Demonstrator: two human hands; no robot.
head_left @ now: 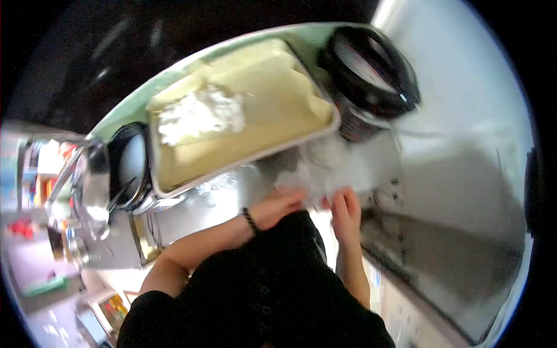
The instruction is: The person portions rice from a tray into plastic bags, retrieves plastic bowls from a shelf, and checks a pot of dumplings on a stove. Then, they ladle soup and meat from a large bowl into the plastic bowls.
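Note:
My left hand and my right hand are close together at the counter's near edge. Both have their fingers closed on a thin, translucent plastic bag, blurred by motion, which spreads over the counter in front of them. A dark beaded bracelet circles my left wrist. Just beyond the bag lies a rectangular tray lined with yellowish paper. A heap of white pieces rests on the left part of the paper.
A black lidded container or appliance stands right of the tray. On the left are a dark round pot and a shiny metal vessel. The grey metal counter continues rightward into a pale panel. Shelves with goods appear far left.

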